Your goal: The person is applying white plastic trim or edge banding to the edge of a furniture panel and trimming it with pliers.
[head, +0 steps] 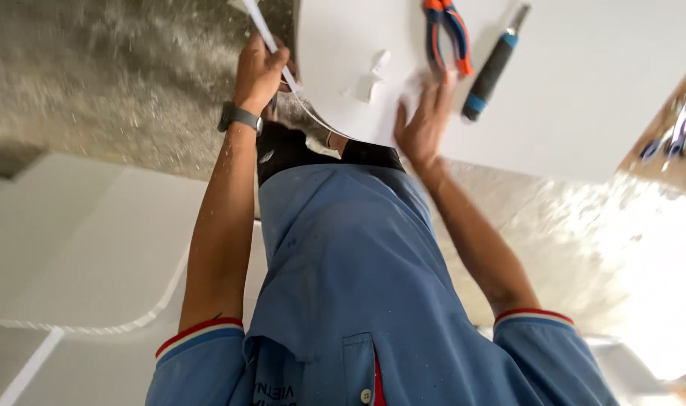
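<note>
Left hand (pixel 259 71) grips white strip (pixel 262 30), angled toward upper left.

Count from the head view:
- hands: 2, left hand (pixel 259 71) and right hand (pixel 424 120)
- wristwatch (pixel 238 116): 1, on the left wrist
- large white panel (pixel 583 98): 1
- thin white strip (pixel 268 37): 1, in the left hand
- pliers (pixel 448 34), orange and blue handles: 1
- tool with black and blue handle (pixel 492 69): 1
- small white offcuts (pixel 373 71) on the panel: 2 clear, maybe more, too blurred to tell
- more white sheets (pixel 95 248) on the floor lower left: at least 2
- tools at the right edge (pixel 677 128): several, blurred, can't count
</note>
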